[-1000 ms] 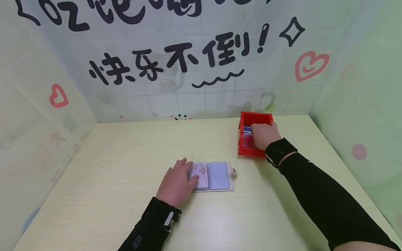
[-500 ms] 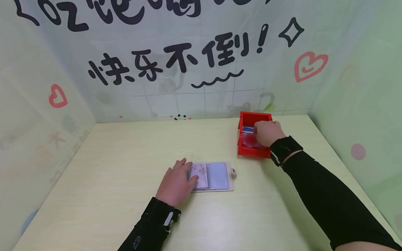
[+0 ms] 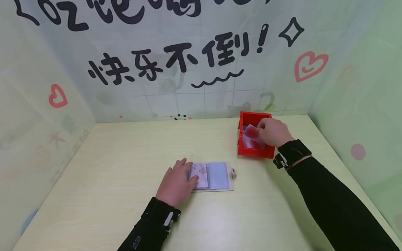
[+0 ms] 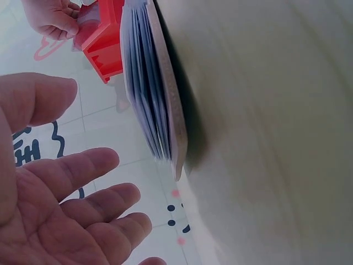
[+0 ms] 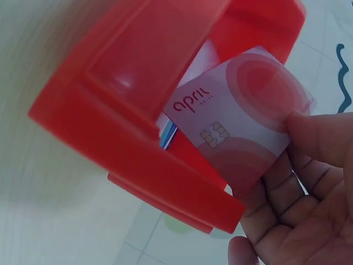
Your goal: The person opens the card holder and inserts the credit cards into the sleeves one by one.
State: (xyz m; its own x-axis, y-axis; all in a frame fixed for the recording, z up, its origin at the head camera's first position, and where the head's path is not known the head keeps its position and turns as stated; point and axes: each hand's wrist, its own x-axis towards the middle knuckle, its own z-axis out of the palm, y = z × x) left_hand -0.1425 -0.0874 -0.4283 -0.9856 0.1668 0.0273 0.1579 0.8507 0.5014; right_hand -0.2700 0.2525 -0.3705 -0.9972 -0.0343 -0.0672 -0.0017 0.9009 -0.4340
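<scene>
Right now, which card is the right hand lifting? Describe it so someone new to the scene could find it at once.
Look to the red box at the far right of the pale wooden table. Just above it the right hand pinches a card by one corner. It is pink with darker rings, a gold chip and the word "april", unlike the blue-edged card left in the box.

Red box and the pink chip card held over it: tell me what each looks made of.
The red box looks like moulded hard plastic, glossy, with highlights along its rounded rim. The pink chip card, pinched by the right hand, looks like thin stiff plastic with a smooth printed face and a metallic contact chip, probably laminated.
</scene>
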